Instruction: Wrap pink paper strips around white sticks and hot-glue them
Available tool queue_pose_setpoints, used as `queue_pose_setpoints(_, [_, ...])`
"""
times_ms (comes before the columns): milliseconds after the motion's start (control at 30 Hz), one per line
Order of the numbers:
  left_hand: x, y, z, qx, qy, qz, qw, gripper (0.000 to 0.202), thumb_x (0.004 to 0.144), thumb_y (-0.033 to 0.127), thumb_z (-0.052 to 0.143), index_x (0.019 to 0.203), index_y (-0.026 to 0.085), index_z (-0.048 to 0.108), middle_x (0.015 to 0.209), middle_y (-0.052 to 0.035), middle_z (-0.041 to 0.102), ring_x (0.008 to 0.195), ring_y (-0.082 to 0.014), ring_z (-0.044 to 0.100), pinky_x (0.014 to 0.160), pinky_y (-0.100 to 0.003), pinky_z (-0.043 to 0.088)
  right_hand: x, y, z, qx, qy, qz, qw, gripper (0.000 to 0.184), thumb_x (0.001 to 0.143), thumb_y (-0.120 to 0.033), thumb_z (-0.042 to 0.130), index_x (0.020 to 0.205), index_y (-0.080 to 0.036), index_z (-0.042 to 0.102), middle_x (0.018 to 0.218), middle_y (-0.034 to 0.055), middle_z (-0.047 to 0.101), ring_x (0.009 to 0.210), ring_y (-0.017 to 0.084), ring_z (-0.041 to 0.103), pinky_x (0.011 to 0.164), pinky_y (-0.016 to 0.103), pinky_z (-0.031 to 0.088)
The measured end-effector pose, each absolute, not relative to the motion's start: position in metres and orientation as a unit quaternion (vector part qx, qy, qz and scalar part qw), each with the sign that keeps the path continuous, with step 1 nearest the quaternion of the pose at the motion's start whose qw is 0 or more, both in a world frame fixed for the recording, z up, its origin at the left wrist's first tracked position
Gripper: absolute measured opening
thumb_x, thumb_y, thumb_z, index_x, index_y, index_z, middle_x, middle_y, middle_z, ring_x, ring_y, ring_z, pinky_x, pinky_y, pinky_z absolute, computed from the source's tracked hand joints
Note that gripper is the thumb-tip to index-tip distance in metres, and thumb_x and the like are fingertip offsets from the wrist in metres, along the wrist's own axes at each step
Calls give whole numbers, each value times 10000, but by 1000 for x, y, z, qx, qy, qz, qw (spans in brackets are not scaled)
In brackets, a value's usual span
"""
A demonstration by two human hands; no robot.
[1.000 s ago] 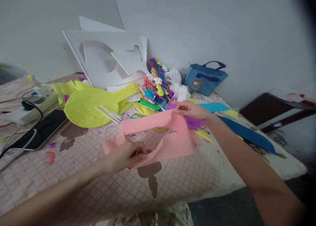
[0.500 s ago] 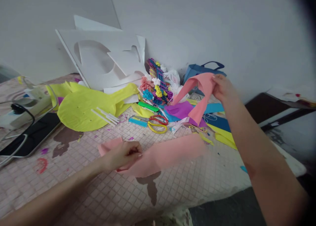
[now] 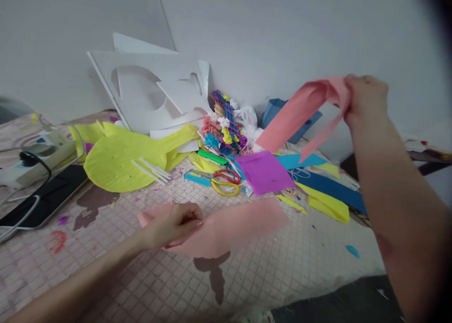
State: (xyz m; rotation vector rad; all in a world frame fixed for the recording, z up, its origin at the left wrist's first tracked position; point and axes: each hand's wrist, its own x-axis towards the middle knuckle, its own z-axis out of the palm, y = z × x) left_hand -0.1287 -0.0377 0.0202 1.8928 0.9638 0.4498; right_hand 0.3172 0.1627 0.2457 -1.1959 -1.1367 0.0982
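My left hand (image 3: 174, 224) is closed in a pinch on the left part of a pink sheet (image 3: 233, 226) that lies flat on the tiled tabletop (image 3: 282, 271). My right hand (image 3: 365, 97) is raised high at the right, closed on a second pink piece (image 3: 300, 111) that hangs down to the left in the air. Under that hanging piece lie a purple sheet (image 3: 264, 171) and blue strips (image 3: 328, 186). Red-and-yellow scissors (image 3: 224, 179) lie just beyond the flat pink sheet.
A big yellow cut-out (image 3: 123, 158) with white sticks (image 3: 151, 168), white foam boards (image 3: 151, 92) against the wall, a heap of coloured paper flowers (image 3: 226, 127), a blue bag (image 3: 275, 111), a phone (image 3: 45, 196) and a power strip (image 3: 38, 156) at left. The table edge runs at the lower right.
My right hand has pulled one pink piece up and away to the right, clear of the table. The other pink piece stays flat under my left hand, which has hardly moved.
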Motion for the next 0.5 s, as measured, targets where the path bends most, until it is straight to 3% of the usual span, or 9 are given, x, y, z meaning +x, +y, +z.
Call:
queue_pose_setpoints(100, [-130,-32,23,771,410,184,451,234,883,372,464,834,164,560,677,12,582,602,-108,493,542,-218,364,312,182,211,-613,-506,95,599,92,832,-210,624,767,-150,597,813,42,615,731,153,598,696,354,518])
queue_pose_setpoints(167, [-130,-28,24,779,423,187,423,228,869,370,481,817,166,569,659,18,582,591,-108,494,542,-220,364,309,194,181,-665,-501,113,542,269,904,-314,546,1112,-144,571,1097,77,601,916,181,607,777,378,528])
queue_pose_setpoints(200, [-130,-25,24,783,432,189,406,226,862,370,489,809,168,576,656,17,587,593,-111,500,545,-223,367,308,199,167,-683,-497,110,524,311,906,-323,544,1167,-155,548,1154,85,579,965,195,599,808,396,521])
queue_pose_setpoints(300, [-133,-15,22,776,471,211,361,216,848,368,503,839,174,597,691,3,613,621,-127,535,557,-234,392,300,213,134,-716,-487,54,497,328,891,-308,564,1180,-155,543,1212,103,551,1054,226,562,880,435,484])
queue_pose_setpoints(400, [-136,2,20,746,494,273,355,254,828,373,529,967,171,593,817,-33,650,674,-145,580,598,-257,448,283,229,122,-710,-499,-2,497,339,838,-221,607,1155,-120,540,1270,169,501,1225,277,419,1020,462,347])
queue_pose_setpoints(500, [-134,21,22,708,501,320,382,332,802,402,561,1021,155,581,932,-78,661,699,-160,610,620,-288,485,259,249,121,-681,-575,43,452,244,873,-226,527,1097,-136,559,1162,153,571,1136,270,496,972,456,382])
